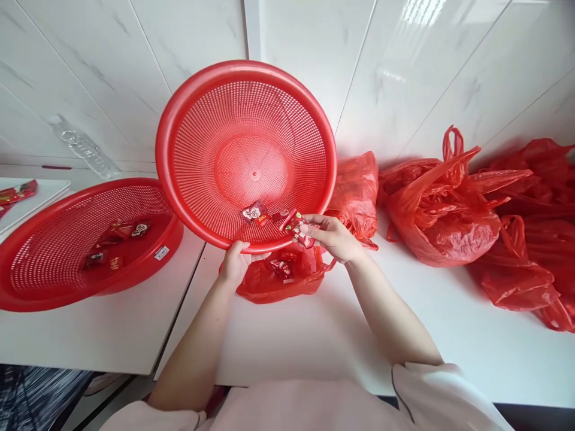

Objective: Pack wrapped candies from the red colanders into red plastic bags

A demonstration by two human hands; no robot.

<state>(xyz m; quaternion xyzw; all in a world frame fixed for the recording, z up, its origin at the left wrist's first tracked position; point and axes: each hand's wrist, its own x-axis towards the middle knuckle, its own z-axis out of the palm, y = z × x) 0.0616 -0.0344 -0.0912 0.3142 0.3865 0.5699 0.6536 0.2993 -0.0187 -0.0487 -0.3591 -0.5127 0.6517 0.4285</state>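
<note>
My left hand [236, 263] grips the lower rim of a round red plastic basket [254, 72], thumb over the rim. The basket is tilted up, its mesh inside facing me. Small wrapped snack packets [254, 212] lie near its lower edge. At the lower right rim my right hand [332, 237] holds a red snack packet [302, 230] between thumb and fingers. Beneath the basket, an open red plastic bag [278, 290] sits on the white table [287, 347] with packets inside, partly hidden by the basket and my hands.
Another red basket [45, 215] with several packets stands to the left. Tied red bags [442, 221] crowd the right side, and a red bag [359, 185] stands behind my right hand. A clear bottle [85, 146] and a white tray [45, 194] are at the far left.
</note>
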